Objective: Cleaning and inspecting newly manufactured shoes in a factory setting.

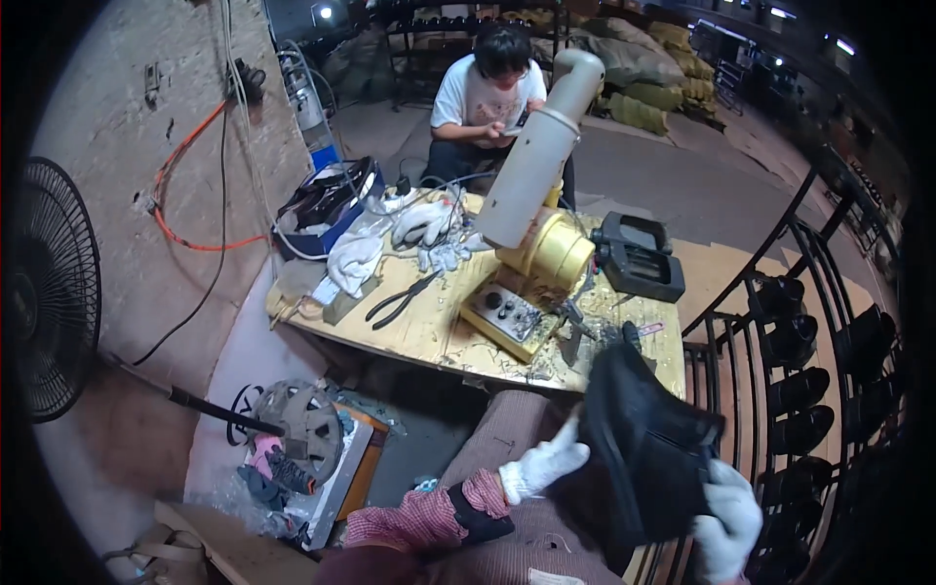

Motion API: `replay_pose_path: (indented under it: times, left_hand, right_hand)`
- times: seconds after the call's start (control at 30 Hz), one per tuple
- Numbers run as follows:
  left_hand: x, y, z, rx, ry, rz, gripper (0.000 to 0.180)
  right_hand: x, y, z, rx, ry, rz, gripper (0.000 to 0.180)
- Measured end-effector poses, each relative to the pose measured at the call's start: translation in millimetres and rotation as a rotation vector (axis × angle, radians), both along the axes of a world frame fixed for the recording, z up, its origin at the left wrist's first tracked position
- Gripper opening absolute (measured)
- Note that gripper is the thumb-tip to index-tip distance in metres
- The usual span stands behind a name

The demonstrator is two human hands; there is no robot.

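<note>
A black shoe (648, 444), dark and smooth, is held up tilted over my lap. My right hand (729, 522), in a white glove, grips its near right end. At the shoe's left side, my left hand (546, 463), also white-gloved, is closed against it, with some fingertips hidden behind the shoe. Just beyond the shoe, a yellow machine (546, 253) with a grey duct (536, 166) and a small control box (502, 312) stands on the worktable (419, 336).
Pliers (402, 300), white gloves (356, 258) and a blue box (327, 210) lie on the table's left, black trays (639, 258) at right. A rack of black shoes (799, 390) stands right. At left is a fan (49, 292). Another person (492, 102) sits across the table.
</note>
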State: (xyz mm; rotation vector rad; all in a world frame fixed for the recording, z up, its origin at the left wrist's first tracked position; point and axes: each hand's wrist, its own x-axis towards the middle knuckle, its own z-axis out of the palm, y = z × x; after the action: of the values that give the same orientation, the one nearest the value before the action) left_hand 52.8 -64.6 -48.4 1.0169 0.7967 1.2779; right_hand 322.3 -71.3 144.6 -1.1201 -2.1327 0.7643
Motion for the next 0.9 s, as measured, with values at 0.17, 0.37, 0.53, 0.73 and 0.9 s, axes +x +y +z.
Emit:
replay_pose_path:
  times: [0.17, 0.37, 0.53, 0.73, 0.9]
  left_hand:
    - [-39.6, -4.5, 44.2, -0.128, -0.571, 0.195, 0.115]
    - [-114.2, 8.3, 14.7, -0.089, -0.549, 0.568, 0.099]
    - [-158.9, 53.1, 15.1, -0.027, -0.433, 0.653, 0.094]
    - [-185.7, 71.4, 31.4, -0.091, -0.427, 0.689, 0.091]
    - [-190.0, 73.1, 48.6, -0.132, -0.334, 0.789, 0.092]
  right_hand:
    - [-98.4, 47.2, -37.8, 0.346, -0.111, 0.527, 0.045]
    - [-116.5, 55.8, -70.2, 0.355, -0.174, 0.331, 0.061]
    - [-68.1, 42.8, -97.9, 0.020, -0.086, -0.014, 0.047]
    - [-32.8, 20.3, -120.2, -0.214, -0.025, -0.219, 0.043]
    - [-27.0, 26.1, -134.2, -0.265, -0.009, -0.272, 0.040]
